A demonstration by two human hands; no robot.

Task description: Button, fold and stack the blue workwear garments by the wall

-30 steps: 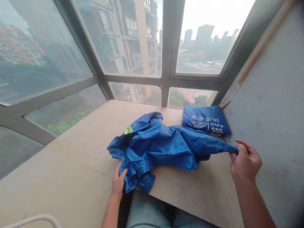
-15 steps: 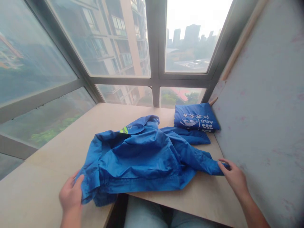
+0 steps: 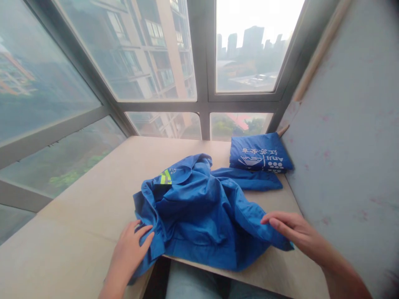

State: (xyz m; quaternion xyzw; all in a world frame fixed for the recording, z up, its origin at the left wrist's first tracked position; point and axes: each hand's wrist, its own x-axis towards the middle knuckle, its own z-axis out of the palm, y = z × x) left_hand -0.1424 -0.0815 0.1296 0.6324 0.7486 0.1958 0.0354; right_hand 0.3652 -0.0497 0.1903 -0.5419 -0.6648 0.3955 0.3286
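Note:
A blue jacket [image 3: 199,216] lies crumpled on the tabletop, its collar away from me and its hem along the front edge. A yellow-green strip shows near the collar. My left hand [image 3: 129,247] rests on the jacket's left side, its fingers spread over the cloth. On the right, the fingers of my right hand [image 3: 293,232] are held together at the upper side of a sleeve, thumb close to the fingertips. The cuff of that sleeve hangs out below this hand. Another blue sleeve [image 3: 258,179] stretches right behind the jacket.
A folded blue bundle with white printing [image 3: 260,153] sits at the back right, by the wall [image 3: 349,137]. Windows [image 3: 202,107] border the pale wooden tabletop [image 3: 84,207] at the back and left. My legs [image 3: 190,282] are below the front edge.
Both hands have moved inward, bunching the jacket narrower. My left hand's fingers have spread from their grip. My right hand has gone from the cuff to higher on the sleeve.

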